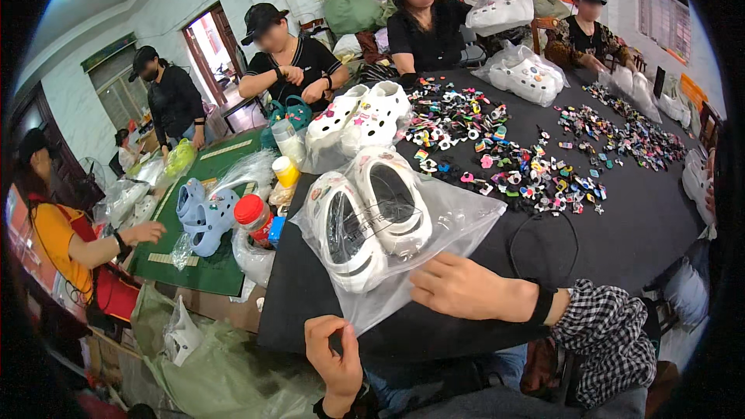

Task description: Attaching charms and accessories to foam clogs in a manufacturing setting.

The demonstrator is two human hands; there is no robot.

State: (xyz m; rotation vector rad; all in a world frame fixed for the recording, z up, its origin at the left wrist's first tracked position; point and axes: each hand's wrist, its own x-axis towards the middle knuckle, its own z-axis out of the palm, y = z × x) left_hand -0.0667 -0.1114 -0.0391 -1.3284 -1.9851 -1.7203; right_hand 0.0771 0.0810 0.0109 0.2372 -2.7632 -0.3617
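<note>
While the right hand (458, 287) is resting flat, fingers spread, on the clear plastic bag (446, 221) holding white clogs (372, 213) on the black tabletop (636, 217), the left hand (334, 361) is pinching the bag's near edge.

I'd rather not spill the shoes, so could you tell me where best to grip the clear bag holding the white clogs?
Probably grip the clear bag at its flat near edge, from the person's side: the white clogs bulge farther in, and the right hand already rests on that empty plastic.

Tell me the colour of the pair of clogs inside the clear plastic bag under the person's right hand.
White, with dark insides; the clogs lie in the clear bag on the black table, seen in the head view.
</note>
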